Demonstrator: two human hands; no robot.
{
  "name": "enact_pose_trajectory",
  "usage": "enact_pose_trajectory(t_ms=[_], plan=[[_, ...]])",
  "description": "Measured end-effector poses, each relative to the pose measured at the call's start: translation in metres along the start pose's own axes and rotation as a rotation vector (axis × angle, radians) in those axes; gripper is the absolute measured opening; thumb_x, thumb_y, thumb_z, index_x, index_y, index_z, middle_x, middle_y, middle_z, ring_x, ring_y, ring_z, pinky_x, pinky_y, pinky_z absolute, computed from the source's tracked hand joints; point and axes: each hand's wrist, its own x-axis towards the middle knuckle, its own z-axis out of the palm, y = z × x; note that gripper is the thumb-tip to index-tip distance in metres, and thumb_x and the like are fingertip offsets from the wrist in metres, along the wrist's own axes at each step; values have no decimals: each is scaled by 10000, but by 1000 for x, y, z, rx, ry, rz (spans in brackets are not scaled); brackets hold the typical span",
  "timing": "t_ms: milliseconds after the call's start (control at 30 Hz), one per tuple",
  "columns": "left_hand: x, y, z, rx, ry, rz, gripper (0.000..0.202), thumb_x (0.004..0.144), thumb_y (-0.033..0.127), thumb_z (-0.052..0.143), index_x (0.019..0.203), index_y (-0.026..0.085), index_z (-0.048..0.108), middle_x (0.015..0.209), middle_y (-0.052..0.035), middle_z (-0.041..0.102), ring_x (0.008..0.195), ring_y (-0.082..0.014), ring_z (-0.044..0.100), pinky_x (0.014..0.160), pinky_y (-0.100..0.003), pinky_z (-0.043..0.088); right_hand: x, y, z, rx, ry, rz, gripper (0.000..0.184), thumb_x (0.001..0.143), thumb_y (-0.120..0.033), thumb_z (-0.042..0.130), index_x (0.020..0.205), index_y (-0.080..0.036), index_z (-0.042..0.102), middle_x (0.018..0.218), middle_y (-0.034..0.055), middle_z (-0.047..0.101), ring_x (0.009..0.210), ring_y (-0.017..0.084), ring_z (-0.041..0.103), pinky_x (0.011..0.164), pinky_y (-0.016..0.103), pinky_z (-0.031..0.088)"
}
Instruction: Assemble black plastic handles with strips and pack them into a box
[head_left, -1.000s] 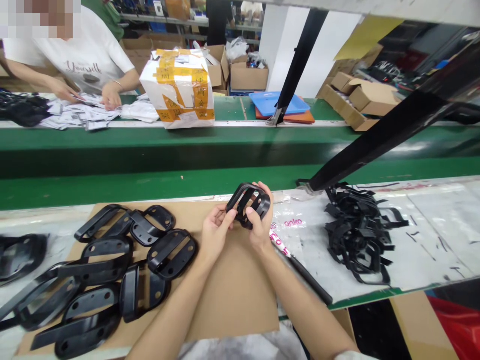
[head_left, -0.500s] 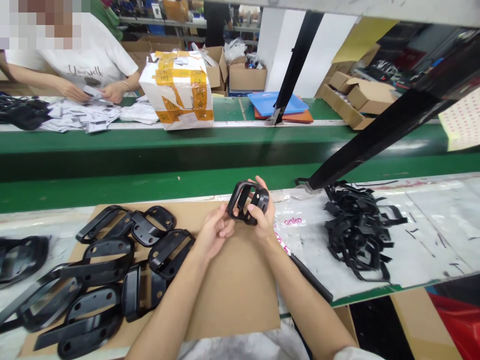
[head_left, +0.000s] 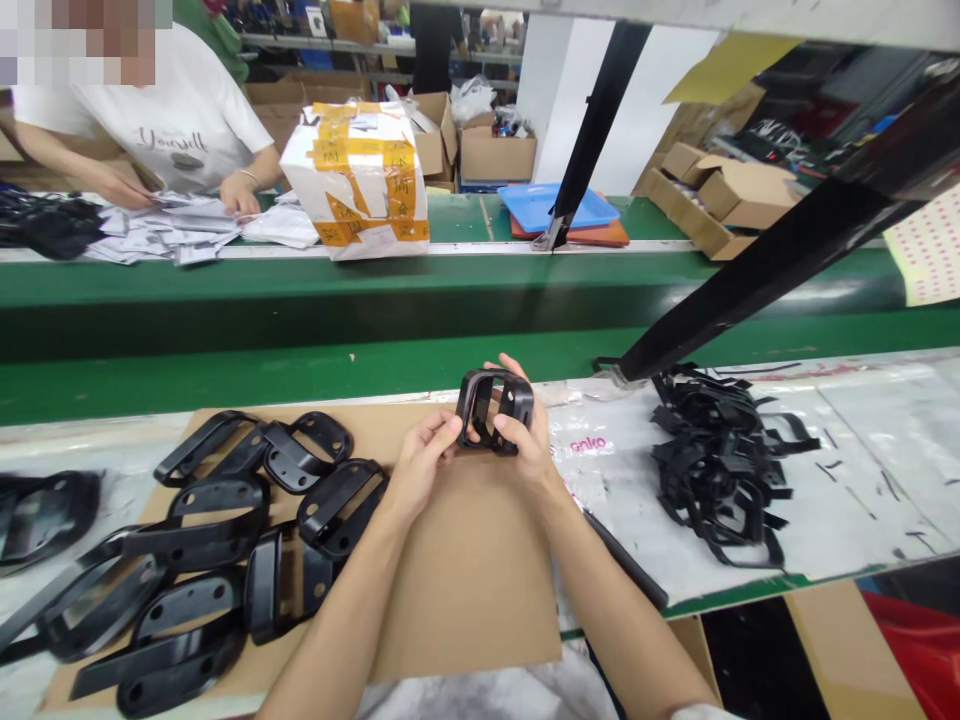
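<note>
Above the cardboard sheet (head_left: 472,570), a black plastic bracket (head_left: 517,395) with a rounded frame and screw holes is held up between both hands. My right hand (head_left: 531,450) grips its right side, thumb on the near face and fingers behind. My left hand (head_left: 424,455) pinches the bracket's lower left edge with thumb and fingertips; whether a thin strip is also in that pinch, I cannot make out. To the left lie several similar black brackets (head_left: 341,510), some overlapping, on the cardboard.
A tangled pile of black strips (head_left: 720,460) lies on the right, beside a black rod-like tool (head_left: 626,560). A slanted black post (head_left: 750,250) rises behind them. Across the green conveyor (head_left: 225,370), a co-worker (head_left: 180,120) handles white slips near a taped box (head_left: 360,180).
My left hand has come up against the bracket and now touches its lower left edge. The bracket has turned slightly more upright. The co-worker's hands have moved apart.
</note>
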Motion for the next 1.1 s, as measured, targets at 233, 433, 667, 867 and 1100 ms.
enact_pose_trajectory(t_ms=[233, 433, 667, 867, 1100], plan=[[4, 0, 1, -9, 184, 139, 449, 847, 579, 821, 1025, 176, 736, 837, -29, 736, 768, -157, 672, 760, -264, 537, -4, -5, 10, -203, -133, -45, 756, 860, -409, 799, 1556, -283, 532, 1563, 116, 570, 1450, 336, 536, 1245, 550, 402], [6, 0, 3, -81, 229, 122, 466, 809, 574, 852, 994, 181, 682, 740, 9, 675, 584, -112, 580, 572, -235, 487, -7, -2, 16, -235, -140, -28, 766, 839, -336, 792, 1557, -298, 530, 1555, 114, 563, 1459, 326, 520, 1238, 543, 422], [3, 0, 3, 49, 240, 206, 416, 880, 569, 790, 941, 189, 632, 630, 68, 555, 465, -69, 469, 459, -205, 395, -9, 1, 19, -97, -156, 93, 774, 828, -349, 799, 1549, -254, 536, 1569, 110, 578, 1446, 327, 550, 1252, 521, 402], [2, 5, 4, 103, 253, 166, 437, 860, 593, 795, 915, 204, 603, 566, 88, 518, 409, -75, 447, 418, -219, 359, -14, 4, 26, -82, -84, 108, 729, 852, -367, 787, 1531, -254, 549, 1567, 91, 590, 1432, 315, 570, 1241, 492, 424], [3, 3, 3, 104, 228, 157, 464, 842, 619, 805, 936, 201, 626, 647, 56, 549, 529, -94, 488, 493, -219, 415, -24, 8, 37, -178, 51, 30, 713, 882, -437, 771, 1529, -244, 543, 1569, 118, 574, 1452, 337, 543, 1251, 519, 412]])
